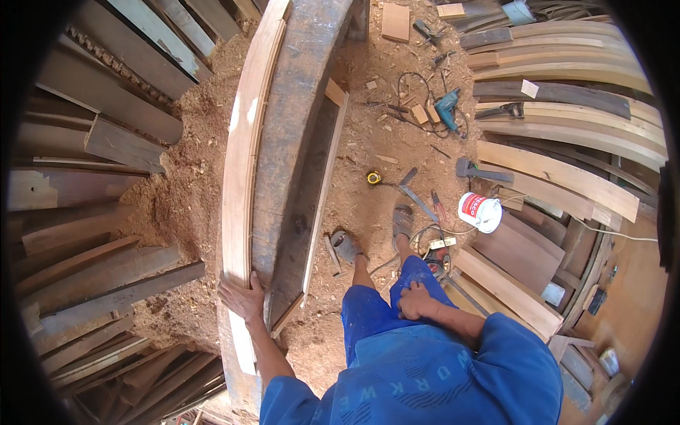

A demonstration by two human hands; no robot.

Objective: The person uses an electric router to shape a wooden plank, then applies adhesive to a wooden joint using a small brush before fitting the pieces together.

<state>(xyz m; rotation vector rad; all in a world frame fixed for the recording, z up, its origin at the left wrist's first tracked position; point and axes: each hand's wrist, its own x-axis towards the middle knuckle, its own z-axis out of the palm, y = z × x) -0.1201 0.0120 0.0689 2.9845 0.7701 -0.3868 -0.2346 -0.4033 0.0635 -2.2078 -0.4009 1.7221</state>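
My left hand (242,296) lies over the near part of a long pale wooden board (242,163), its fingers stretched flat across the surface. The board rests along the left side of a worn, dusty workbench (287,127). Against the front of my blue shorts (368,312), at the thigh, is my right hand (416,301). Its fingers are curled in, and whatever they may hold is hidden.
Wood shavings cover the floor. Right of the bench lie a teal power drill (447,110), a yellow tape measure (374,178), a hammer (482,172) and cables, beside a white bucket (482,212). Stacked planks (559,177) line the right; more boards (106,92) lean at left.
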